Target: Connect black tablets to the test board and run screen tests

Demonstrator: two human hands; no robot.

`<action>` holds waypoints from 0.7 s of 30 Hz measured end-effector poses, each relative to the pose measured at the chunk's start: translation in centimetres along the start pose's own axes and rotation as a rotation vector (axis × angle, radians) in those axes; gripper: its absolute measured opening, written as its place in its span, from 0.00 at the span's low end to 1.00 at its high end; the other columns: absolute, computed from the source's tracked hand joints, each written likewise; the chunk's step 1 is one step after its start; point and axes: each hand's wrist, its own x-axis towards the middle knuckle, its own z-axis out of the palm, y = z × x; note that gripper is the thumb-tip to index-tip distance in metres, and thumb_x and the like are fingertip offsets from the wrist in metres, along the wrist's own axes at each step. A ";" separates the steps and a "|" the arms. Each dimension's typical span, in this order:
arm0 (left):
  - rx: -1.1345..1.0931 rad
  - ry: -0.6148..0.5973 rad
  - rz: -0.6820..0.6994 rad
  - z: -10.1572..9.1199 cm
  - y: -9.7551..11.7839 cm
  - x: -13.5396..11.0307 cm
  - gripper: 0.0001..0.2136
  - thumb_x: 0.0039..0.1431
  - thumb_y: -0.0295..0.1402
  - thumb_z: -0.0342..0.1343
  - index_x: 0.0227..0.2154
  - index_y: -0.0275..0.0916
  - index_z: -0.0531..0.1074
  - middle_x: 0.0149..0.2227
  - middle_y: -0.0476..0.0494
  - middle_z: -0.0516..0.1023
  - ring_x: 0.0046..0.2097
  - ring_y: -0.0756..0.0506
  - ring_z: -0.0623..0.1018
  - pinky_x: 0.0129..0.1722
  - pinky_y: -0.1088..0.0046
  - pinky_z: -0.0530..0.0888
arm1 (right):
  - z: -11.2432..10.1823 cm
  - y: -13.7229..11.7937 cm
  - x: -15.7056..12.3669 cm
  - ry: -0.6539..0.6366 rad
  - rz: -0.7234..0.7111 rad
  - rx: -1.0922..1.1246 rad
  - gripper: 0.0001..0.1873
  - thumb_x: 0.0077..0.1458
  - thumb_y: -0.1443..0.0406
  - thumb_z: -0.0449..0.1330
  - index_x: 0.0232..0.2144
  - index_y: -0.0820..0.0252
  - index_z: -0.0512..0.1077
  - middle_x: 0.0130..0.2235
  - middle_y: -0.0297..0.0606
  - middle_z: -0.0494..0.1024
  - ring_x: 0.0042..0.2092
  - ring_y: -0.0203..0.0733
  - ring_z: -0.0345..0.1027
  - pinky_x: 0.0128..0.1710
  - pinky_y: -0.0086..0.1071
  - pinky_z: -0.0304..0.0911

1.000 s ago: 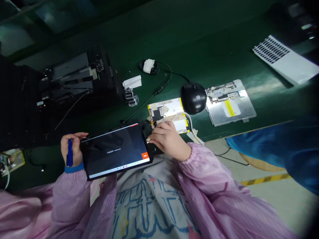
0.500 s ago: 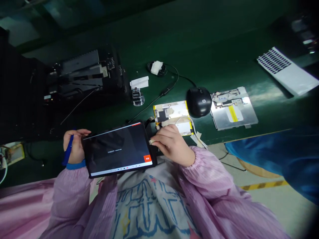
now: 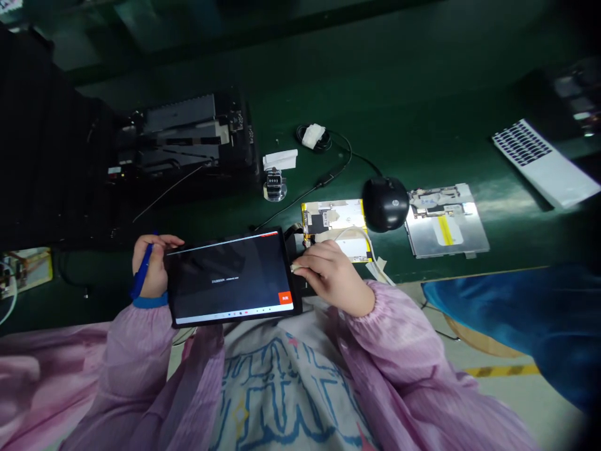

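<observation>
A dark tablet (image 3: 230, 272) lies tilted in front of me, its screen lit with a small line of text and a red box at the lower right. At its left edge is my left hand (image 3: 153, 266), closed around a blue pen (image 3: 142, 270), fingers reaching to the tablet's upper left corner. A blue band circles that wrist. My right hand (image 3: 331, 275) pinches the plug of a white cable (image 3: 370, 241) against the tablet's right edge. Whether the plug sits in the port cannot be made out. Behind the right hand is a taped, yellow-edged white battery pack (image 3: 345, 216).
A black mouse (image 3: 385, 203) stands beside a silver metal panel (image 3: 446, 232). Farther back are a coiled black cable (image 3: 322, 138) and a small counter (image 3: 275, 185). Black equipment (image 3: 188, 144) fills the left; a keypad-printed white sheet (image 3: 544, 163) lies right. Blue cloth (image 3: 493, 313) hangs at right.
The view has shifted, so the bench things appear farther right and lower. Both hands keep their places at the tablet, the pen and the cable plug still held.
</observation>
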 end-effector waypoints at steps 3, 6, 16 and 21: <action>-0.026 0.001 0.004 -0.2 -0.3 0.1 0.17 0.55 0.48 0.58 0.29 0.40 0.62 0.29 0.45 0.77 0.32 0.46 0.73 0.34 0.68 0.67 | 0.2 0.0 0.0 0.021 0.009 0.088 0.03 0.60 0.68 0.59 0.34 0.61 0.72 0.31 0.37 0.78 0.33 0.39 0.69 0.36 0.35 0.60; -0.059 -0.005 0.019 -0.3 -0.6 0.2 0.17 0.55 0.48 0.58 0.29 0.39 0.63 0.29 0.44 0.77 0.31 0.46 0.73 0.33 0.69 0.67 | 0.2 0.0 0.1 0.030 0.010 0.083 0.02 0.59 0.68 0.59 0.34 0.60 0.72 0.32 0.37 0.78 0.33 0.39 0.70 0.36 0.35 0.60; -0.127 0.035 0.013 -0.6 -0.3 -0.1 0.12 0.57 0.42 0.58 0.31 0.40 0.65 0.34 0.44 0.81 0.36 0.45 0.79 0.42 0.65 0.73 | -0.3 0.0 0.1 -0.014 0.011 -0.048 0.03 0.60 0.66 0.59 0.35 0.58 0.73 0.33 0.39 0.78 0.36 0.43 0.67 0.38 0.40 0.62; -0.295 -0.080 -0.316 -1.0 0.6 0.0 0.14 0.52 0.40 0.62 0.31 0.40 0.63 0.34 0.40 0.81 0.39 0.40 0.81 0.42 0.59 0.75 | -0.9 0.2 -0.4 -0.012 0.030 -0.062 0.02 0.60 0.66 0.59 0.35 0.58 0.72 0.33 0.39 0.77 0.36 0.44 0.67 0.37 0.40 0.64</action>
